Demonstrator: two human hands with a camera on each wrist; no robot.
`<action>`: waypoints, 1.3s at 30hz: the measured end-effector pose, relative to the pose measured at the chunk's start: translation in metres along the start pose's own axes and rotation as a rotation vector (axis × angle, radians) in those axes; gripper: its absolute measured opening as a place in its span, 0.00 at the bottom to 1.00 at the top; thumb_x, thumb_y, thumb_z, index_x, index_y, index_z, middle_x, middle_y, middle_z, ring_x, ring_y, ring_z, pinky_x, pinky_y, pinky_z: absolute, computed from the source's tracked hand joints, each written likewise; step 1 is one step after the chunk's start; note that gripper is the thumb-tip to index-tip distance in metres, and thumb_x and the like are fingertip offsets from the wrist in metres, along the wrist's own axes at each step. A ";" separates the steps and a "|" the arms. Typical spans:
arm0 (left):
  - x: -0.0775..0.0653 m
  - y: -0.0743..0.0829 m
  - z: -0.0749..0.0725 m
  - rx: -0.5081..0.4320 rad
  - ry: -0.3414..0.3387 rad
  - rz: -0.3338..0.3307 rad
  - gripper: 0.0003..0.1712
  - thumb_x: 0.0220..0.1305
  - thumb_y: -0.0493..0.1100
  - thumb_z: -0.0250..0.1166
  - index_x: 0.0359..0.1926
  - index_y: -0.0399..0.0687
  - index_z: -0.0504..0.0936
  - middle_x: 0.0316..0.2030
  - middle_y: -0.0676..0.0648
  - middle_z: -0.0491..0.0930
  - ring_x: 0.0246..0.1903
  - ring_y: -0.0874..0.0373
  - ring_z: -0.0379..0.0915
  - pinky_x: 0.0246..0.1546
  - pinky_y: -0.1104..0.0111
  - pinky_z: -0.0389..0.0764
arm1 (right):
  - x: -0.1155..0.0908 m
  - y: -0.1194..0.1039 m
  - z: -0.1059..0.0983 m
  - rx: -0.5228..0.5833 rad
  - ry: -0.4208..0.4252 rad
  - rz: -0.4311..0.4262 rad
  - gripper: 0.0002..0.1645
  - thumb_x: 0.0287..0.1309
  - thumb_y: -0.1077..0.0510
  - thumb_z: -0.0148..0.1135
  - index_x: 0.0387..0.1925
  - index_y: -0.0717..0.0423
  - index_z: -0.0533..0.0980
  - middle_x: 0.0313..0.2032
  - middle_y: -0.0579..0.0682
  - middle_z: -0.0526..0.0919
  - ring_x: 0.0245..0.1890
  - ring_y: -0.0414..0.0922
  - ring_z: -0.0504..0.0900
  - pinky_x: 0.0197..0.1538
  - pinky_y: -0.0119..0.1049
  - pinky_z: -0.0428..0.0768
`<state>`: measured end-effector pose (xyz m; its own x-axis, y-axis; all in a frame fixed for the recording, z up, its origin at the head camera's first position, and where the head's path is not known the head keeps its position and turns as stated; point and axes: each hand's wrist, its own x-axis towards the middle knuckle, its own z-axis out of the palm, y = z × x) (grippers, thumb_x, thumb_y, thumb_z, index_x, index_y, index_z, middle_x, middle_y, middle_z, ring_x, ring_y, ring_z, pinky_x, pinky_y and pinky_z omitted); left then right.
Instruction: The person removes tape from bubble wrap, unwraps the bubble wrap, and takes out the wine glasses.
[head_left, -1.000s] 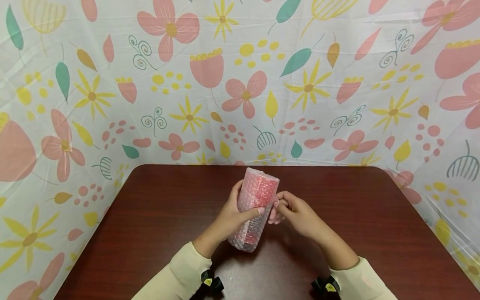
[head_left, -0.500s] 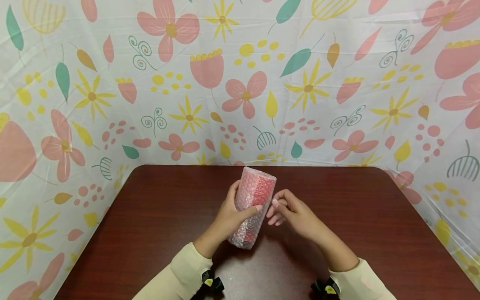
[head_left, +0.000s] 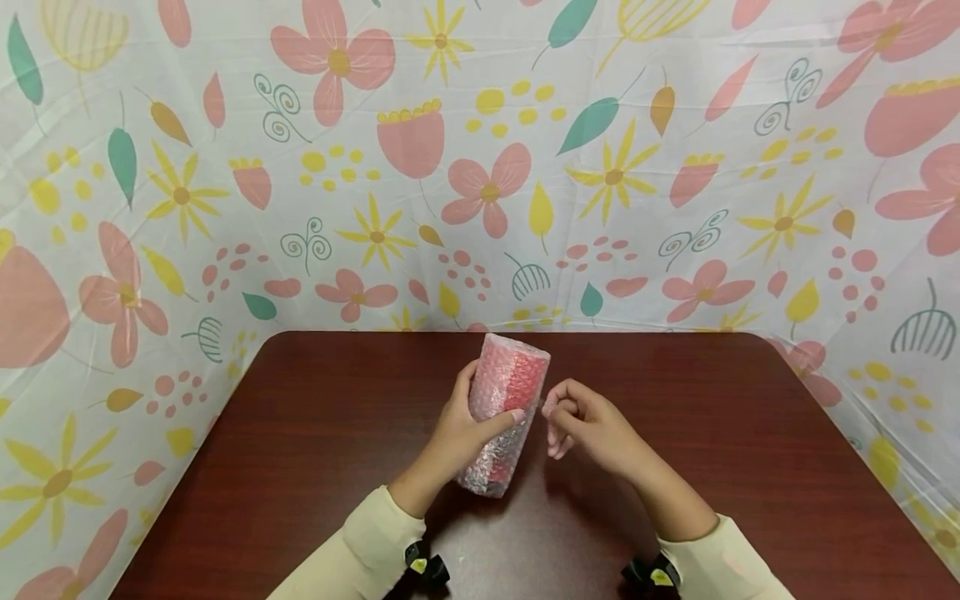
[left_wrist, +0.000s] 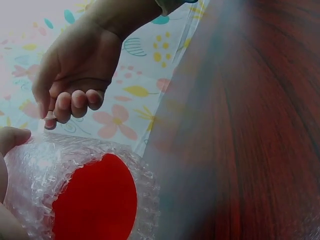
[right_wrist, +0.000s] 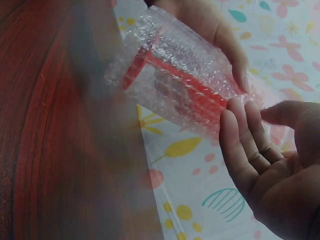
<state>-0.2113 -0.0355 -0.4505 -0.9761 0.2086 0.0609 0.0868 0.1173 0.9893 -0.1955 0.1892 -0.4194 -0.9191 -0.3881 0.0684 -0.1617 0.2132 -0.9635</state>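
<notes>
A bubble-wrapped package [head_left: 501, 417] is held tilted above the table, and red parts show through its clear wrap. In the left wrist view a rounded red end [left_wrist: 97, 202] shows inside the bubble wrap [left_wrist: 47, 167]. My left hand [head_left: 457, 429] grips the package from the left, thumb across its front. Just off the package's right side is my right hand [head_left: 592, 425], thumb and forefinger tips together. At those tips the left wrist view shows a small pale, clear bit [left_wrist: 50, 116], seemingly a thin strip pinched there. The right wrist view shows the other fingers [right_wrist: 240, 145] bent near the wrap.
A dark red-brown wooden table [head_left: 337, 375] lies under both hands. Behind it and at the sides hangs a white cloth [head_left: 480, 108] printed with flowers and leaves. Black straps [head_left: 426, 565] with cameras sit at both wrists.
The package has shifted slightly left in my left hand's grip. My right hand has come a little away from its side, and its lower fingers have curled in more.
</notes>
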 end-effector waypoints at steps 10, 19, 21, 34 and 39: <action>-0.001 0.001 0.001 0.007 -0.027 0.006 0.53 0.54 0.55 0.77 0.74 0.71 0.55 0.63 0.46 0.72 0.54 0.50 0.76 0.49 0.58 0.81 | 0.003 0.002 0.003 -0.024 0.004 0.004 0.13 0.76 0.59 0.51 0.45 0.69 0.68 0.25 0.60 0.80 0.24 0.49 0.86 0.32 0.51 0.86; -0.001 0.002 -0.002 0.004 -0.086 -0.006 0.52 0.59 0.59 0.72 0.77 0.72 0.51 0.70 0.48 0.66 0.62 0.48 0.72 0.58 0.52 0.77 | 0.002 0.002 0.003 0.019 -0.027 -0.029 0.11 0.77 0.63 0.42 0.48 0.70 0.67 0.29 0.63 0.82 0.28 0.58 0.87 0.36 0.55 0.85; -0.001 0.003 -0.003 0.002 -0.098 -0.008 0.53 0.60 0.59 0.71 0.78 0.70 0.49 0.72 0.47 0.65 0.63 0.48 0.70 0.60 0.50 0.76 | 0.002 0.002 0.002 0.024 -0.027 -0.029 0.12 0.77 0.63 0.41 0.49 0.70 0.68 0.29 0.63 0.82 0.29 0.59 0.87 0.36 0.56 0.85; -0.003 0.005 -0.006 -0.051 -0.146 -0.031 0.53 0.60 0.55 0.71 0.78 0.75 0.47 0.74 0.48 0.60 0.63 0.46 0.70 0.57 0.52 0.77 | 0.001 0.001 0.000 0.015 -0.054 -0.018 0.16 0.78 0.61 0.43 0.51 0.74 0.67 0.30 0.63 0.81 0.28 0.50 0.87 0.36 0.52 0.86; -0.002 0.004 -0.006 -0.069 -0.134 -0.033 0.55 0.59 0.56 0.72 0.78 0.73 0.47 0.72 0.49 0.62 0.63 0.48 0.69 0.58 0.53 0.76 | 0.001 0.001 0.000 0.035 -0.057 -0.021 0.16 0.78 0.61 0.42 0.52 0.74 0.67 0.32 0.66 0.81 0.31 0.52 0.88 0.36 0.48 0.87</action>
<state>-0.2104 -0.0412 -0.4461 -0.9425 0.3338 0.0150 0.0371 0.0597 0.9975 -0.1967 0.1891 -0.4201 -0.8936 -0.4427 0.0744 -0.1666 0.1731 -0.9707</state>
